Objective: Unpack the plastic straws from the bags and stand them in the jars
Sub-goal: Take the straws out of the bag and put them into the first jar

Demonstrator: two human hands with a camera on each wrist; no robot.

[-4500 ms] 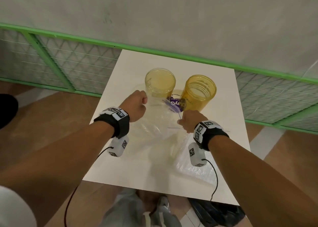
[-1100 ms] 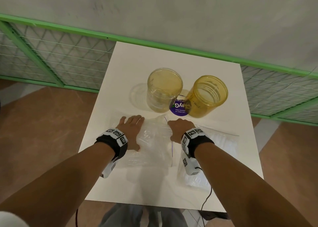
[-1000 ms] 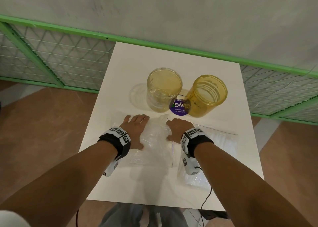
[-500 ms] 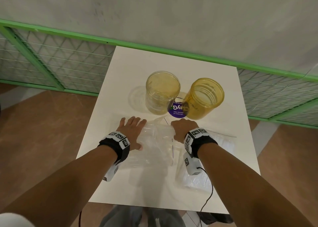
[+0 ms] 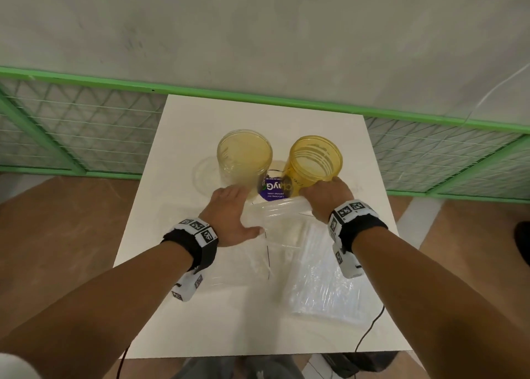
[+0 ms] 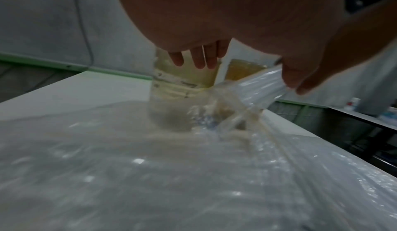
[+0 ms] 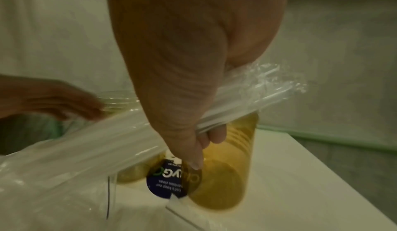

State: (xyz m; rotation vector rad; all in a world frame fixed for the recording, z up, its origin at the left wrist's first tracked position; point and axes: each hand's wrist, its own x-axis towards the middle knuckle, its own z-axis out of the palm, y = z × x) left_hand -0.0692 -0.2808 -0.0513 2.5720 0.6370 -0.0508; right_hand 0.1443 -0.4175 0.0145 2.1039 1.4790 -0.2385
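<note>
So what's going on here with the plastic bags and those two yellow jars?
A person is unpacking clear straws at a white table. Their right hand grips a bundle of straws coming out of a bag, near the darker jar. The left hand, fingers straight, reaches toward the paler jar. Both jars look empty, and a second bag of straws lies untouched.

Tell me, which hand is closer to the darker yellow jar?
Right. The right hand, gripping a bundle of straws, is right against the darker yellow jar; the left hand reaches toward the paler jar.
</note>
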